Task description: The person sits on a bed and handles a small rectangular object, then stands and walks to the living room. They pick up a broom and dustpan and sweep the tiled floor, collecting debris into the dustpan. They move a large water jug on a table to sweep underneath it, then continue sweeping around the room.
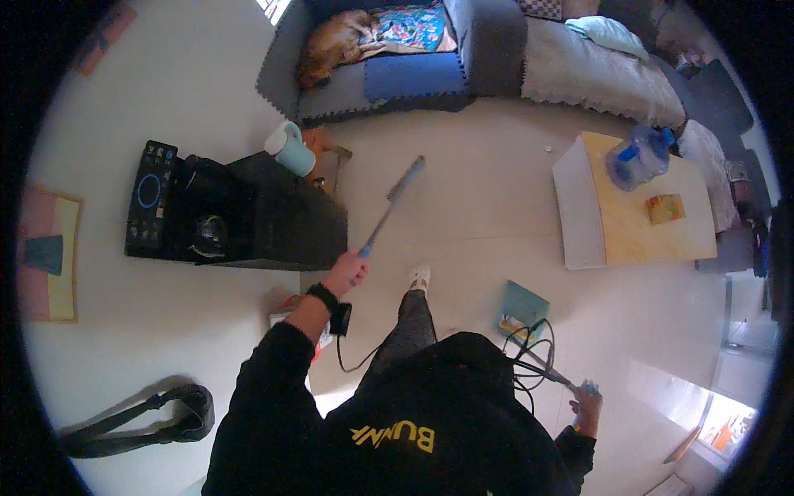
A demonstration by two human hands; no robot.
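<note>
My left hand is closed around the handle of a long-handled broom, whose narrow grey-blue head reaches over the tiled floor ahead of me. Out to my right side, my right hand grips the upper end of a dustpan's long handle. The blue-green dustpan rests low by my right leg and has something yellowish and white in it. Black cable loops hang across its handle. My shoe stands on the floor between broom and dustpan.
At left are a black cabinet and a light-blue pitcher. A dog lies on the padded seating ahead. The low table at right bears a large plastic bottle. A small white bit lies on the floor.
</note>
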